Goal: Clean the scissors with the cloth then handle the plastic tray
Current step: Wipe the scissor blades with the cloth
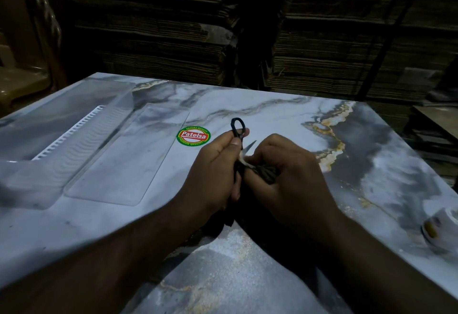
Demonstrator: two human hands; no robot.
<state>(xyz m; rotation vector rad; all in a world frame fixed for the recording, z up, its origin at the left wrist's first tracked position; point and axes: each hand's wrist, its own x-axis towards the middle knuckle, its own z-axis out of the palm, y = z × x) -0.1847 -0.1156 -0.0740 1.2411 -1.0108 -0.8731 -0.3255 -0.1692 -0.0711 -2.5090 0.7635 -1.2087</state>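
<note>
A: Dim storeroom, stacks of flattened brown cardboard [153,28] across the top of the frame, and below them a glossy grey-and-white marble-patterned tabletop with gold veins [272,115]. Where are the hands?

B: Centre of the frame, close together. The left hand [213,172] is curled round the small black-handled metal scissors [239,131], thumb pressed on the handle, so one black loop pokes up above the knuckles. The right hand [287,177] is bunched round a dark, crumpled cloth [266,173] and pinches it onto the blade; a pale sliver of blade tip shows between the two hands.

A: So how far along?

B: I'd say mid-wipe, still on the first part. The scissors aren't set down, and the clear, flat rectangular plastic tray [121,157] lies untouched at the left of the frame, well apart from both hands (its edges are hard to trace against the marble). Handling it is all still to come.

A: And the arms?

B: Both forearms come in from the bottom corners and converge, wrists raised a little over the table. Moving outward: a round green-and-red "Patelsa" sticker [193,136] just left of the scissors, a white ridged plastic strip [69,132] further left, and a roll of tape [443,229] at the right edge.
</note>
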